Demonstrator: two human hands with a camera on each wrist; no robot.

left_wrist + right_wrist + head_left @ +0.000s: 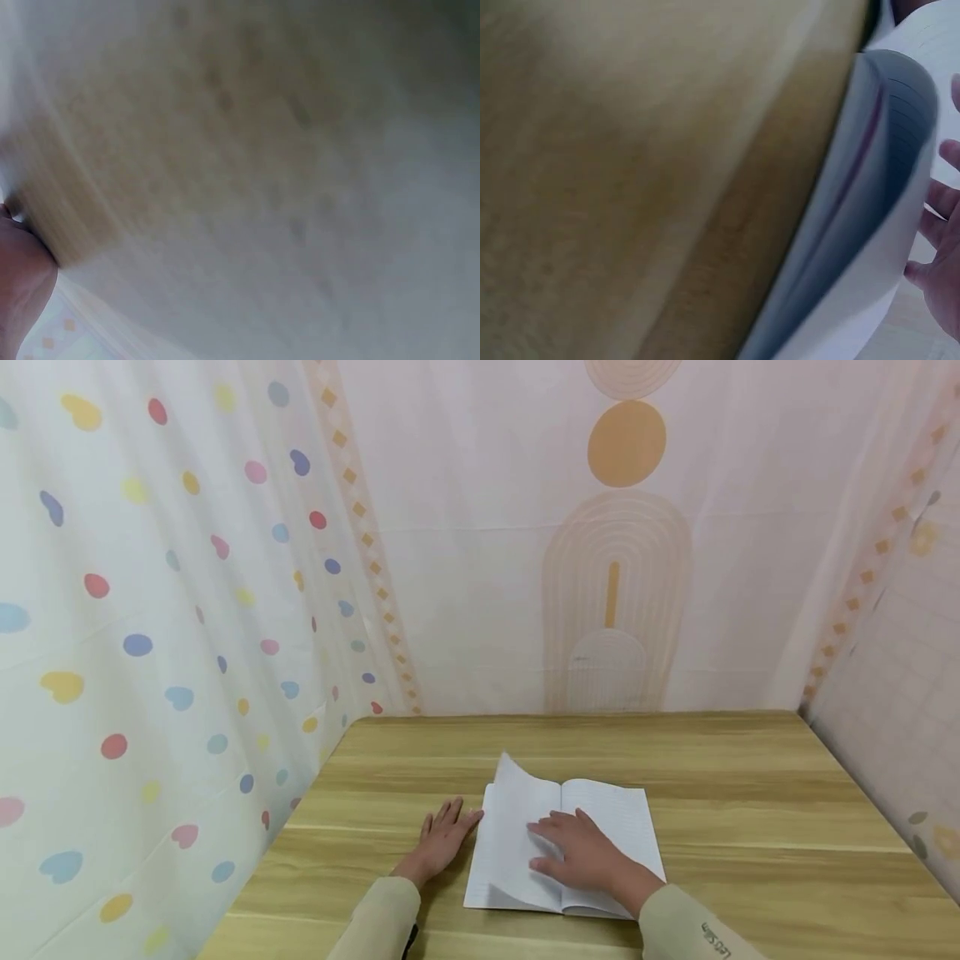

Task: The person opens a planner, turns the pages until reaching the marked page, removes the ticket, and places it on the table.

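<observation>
An open lined notebook (618,814) lies on the wooden table in front of me. One loose page (510,831) stands partly lifted over its left half, the top corner pointing up. My right hand (581,853), fingers spread, is against this page near the middle fold. In the right wrist view the page (877,255) bows in a curve, with the right hand's fingertips (930,225) at its surface. My left hand (442,839) rests on the table, fingers extended, the index fingertip right at the notebook's left edge. Only part of the left hand (26,281) shows in the left wrist view.
The wooden table (750,827) extends around the notebook to its far edge. A patterned curtain (480,568) hangs behind it, a dotted one (187,635) at the left, and a pale covering (892,677) at the right.
</observation>
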